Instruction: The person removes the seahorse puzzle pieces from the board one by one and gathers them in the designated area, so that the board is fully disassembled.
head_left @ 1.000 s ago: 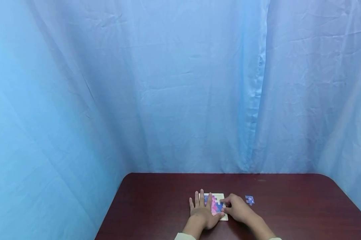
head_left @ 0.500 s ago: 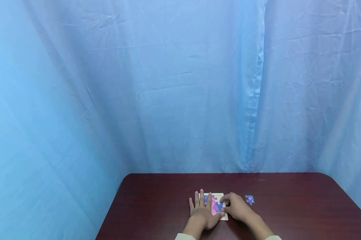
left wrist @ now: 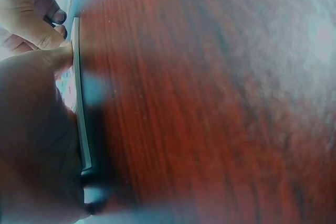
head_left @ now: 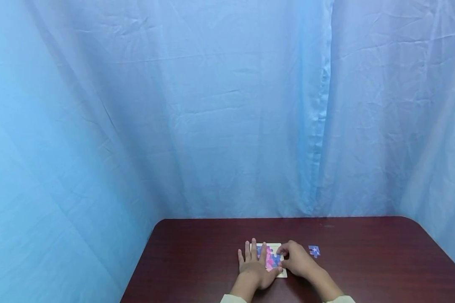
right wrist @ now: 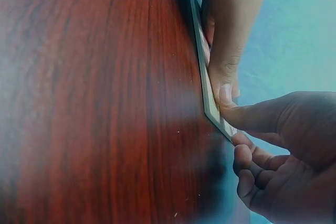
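Note:
A small jigsaw puzzle in a pale frame [head_left: 284,273] lies on the dark red table, its pieces pink, blue and purple. My left hand [head_left: 252,269] rests flat across its left part with fingers spread, the thumb reaching along the near edge. At the right side, my right hand [head_left: 297,259] has thumb and index finger bent around a blue puzzle piece [head_left: 276,260] in the frame. In the right wrist view the right thumb [right wrist: 252,119] lies beside the left thumb near the frame's corner, other fingers curled. The bare cream backing shows in the upper right part.
One loose blue puzzle piece [head_left: 314,251] with a pale star shape lies on the table [head_left: 363,261], just right of the right hand. Light blue curtains [head_left: 227,126] hang behind and at both sides of the table.
Both hands stay at the puzzle with hardly any movement. The right fingers shift slightly at the blue piece; the loose piece lies where it was.

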### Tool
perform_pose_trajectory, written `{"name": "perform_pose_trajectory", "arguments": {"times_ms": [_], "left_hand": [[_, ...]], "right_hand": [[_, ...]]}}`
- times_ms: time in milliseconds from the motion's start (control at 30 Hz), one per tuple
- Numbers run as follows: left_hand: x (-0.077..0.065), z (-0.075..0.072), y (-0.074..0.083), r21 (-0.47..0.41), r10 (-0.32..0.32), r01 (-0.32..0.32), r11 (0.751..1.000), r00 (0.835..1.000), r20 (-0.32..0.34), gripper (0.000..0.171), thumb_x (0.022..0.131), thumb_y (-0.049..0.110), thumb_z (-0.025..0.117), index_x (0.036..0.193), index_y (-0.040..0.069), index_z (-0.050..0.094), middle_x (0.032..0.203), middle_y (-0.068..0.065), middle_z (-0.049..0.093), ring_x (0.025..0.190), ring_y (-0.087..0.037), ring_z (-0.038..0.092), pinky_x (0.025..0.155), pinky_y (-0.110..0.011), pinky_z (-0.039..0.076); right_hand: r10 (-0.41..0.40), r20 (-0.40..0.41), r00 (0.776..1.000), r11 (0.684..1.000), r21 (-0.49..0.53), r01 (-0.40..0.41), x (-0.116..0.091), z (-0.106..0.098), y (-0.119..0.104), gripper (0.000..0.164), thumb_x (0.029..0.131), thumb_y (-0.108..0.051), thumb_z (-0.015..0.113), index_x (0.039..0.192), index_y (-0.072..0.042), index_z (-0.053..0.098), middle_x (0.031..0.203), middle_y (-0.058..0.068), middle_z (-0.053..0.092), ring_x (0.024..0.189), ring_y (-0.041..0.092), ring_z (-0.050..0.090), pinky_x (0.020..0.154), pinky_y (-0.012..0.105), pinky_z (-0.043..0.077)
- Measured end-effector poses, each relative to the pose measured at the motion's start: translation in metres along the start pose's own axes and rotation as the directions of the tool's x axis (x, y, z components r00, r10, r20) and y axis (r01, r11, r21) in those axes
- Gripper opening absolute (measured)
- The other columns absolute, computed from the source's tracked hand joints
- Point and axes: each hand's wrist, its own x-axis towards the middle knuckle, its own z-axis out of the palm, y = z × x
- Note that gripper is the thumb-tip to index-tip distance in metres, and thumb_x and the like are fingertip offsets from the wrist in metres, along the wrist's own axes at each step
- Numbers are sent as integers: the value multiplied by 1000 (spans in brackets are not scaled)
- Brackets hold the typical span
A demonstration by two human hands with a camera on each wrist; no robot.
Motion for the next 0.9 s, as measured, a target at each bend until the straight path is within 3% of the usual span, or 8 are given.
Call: {"name": "perform_pose_trajectory", "arguments": {"times_ms": [167,433,667,900], "left_hand": [[5,9,0,15,5,-5,1000,1000,-23,94,93,89,33,170,36,18,181,-5,5,169,-29,2,134,-60,7],[0,1,4,4,12,-12,1000,1000,-26,93,94,85,40,169,33,24,180,-7,10,168,-31,8,133,-61,11],[6,9,-4,17,7,-7,1000,999,-54,94,93,84,44,169,33,24,180,-8,11,168,-31,9,133,-61,12],[8,9,-2,13,11,-11,1000,1000,-18,95,94,85,41,171,32,20,181,-9,7,168,-31,4,133,-62,9]], "right_hand": [[-11,-8,1000,1000,9,11,-3,-2,0,22,80,7,81,94,-9,74,88,5,57,80,17,51,70,29,44],[-39,-22,999,999,-2,39,-4,-3,1,25,78,7,81,89,-11,69,87,3,59,80,16,53,69,27,44],[-60,-11,998,996,61,60,0,-1,-2,19,85,4,79,88,-10,66,80,0,66,73,13,58,64,28,46],[-60,-6,998,995,84,60,-4,-1,1,13,89,2,74,90,-9,67,78,0,65,69,13,56,62,26,44]]}}
